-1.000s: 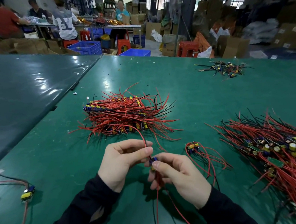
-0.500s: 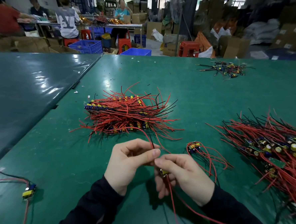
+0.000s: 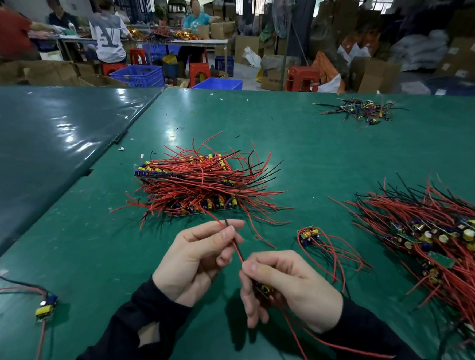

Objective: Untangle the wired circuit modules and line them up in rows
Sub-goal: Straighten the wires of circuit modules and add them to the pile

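My right hand [image 3: 285, 285] grips a small circuit module [image 3: 263, 289] with a yellow part, mostly hidden under the fingers. Its red and black wires [image 3: 236, 248] run up to my left hand [image 3: 198, 258], which pinches them between thumb and fingertips. Other red wires of the module trail down across the green table [image 3: 88, 243] toward me. Behind my hands lies a stack of modules in rows [image 3: 202, 183] with red wires fanning right. A large tangled heap [image 3: 444, 239] sits at the right.
A small bunch of modules [image 3: 321, 240] lies right of my hands. One loose module [image 3: 45, 307] rests near the left front edge. A small far pile [image 3: 360, 109] sits at the back. A darker table [image 3: 39, 134] adjoins on the left. People work at a distant table.
My hands have drawn apart: the left has slid up along the wires while the right has lowered the module toward me. The wires between them are now stretched straight.
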The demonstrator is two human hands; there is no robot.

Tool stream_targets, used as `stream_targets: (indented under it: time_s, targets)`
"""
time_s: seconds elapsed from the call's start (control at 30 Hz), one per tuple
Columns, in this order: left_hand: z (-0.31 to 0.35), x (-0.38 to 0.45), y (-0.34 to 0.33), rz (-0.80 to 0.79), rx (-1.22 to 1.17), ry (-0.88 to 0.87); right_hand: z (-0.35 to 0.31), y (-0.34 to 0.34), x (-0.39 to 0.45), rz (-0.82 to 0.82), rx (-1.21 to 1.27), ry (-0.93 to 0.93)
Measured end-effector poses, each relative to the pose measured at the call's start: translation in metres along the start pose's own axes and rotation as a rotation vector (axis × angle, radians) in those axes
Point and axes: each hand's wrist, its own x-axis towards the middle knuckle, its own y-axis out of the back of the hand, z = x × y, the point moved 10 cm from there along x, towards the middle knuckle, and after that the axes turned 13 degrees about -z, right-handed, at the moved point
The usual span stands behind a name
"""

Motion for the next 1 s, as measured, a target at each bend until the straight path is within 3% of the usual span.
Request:
stream_targets:
  time_s: [0.13,0.3,0.47,0.63,0.8,1.0]
  targets:
    - [0.001,-0.002,0.005,0.057,-0.009,0.001,0.002,-0.002,-0.001,-0.005,-0.034,-0.047]
    - [-0.001,-0.001,0.012,0.137,0.08,-0.011,0.004,0.02,-0.005,0.173,-0.179,-0.105]
    - [-0.006,0.0,0.011,0.104,0.057,0.065,0.01,0.024,-0.005,0.221,-0.156,-0.093]
    - [-0.006,0.0,0.008,0.041,0.003,0.107,0.006,0.013,-0.001,0.126,-0.119,-0.01]
    - [-0.001,-0.002,0.003,-0.041,-0.218,0.056,-0.001,0.003,-0.001,0.01,0.03,0.054]
    - [0.004,-0.005,-0.004,-0.097,-0.309,0.014,0.001,-0.009,0.0,-0.117,0.131,0.031]
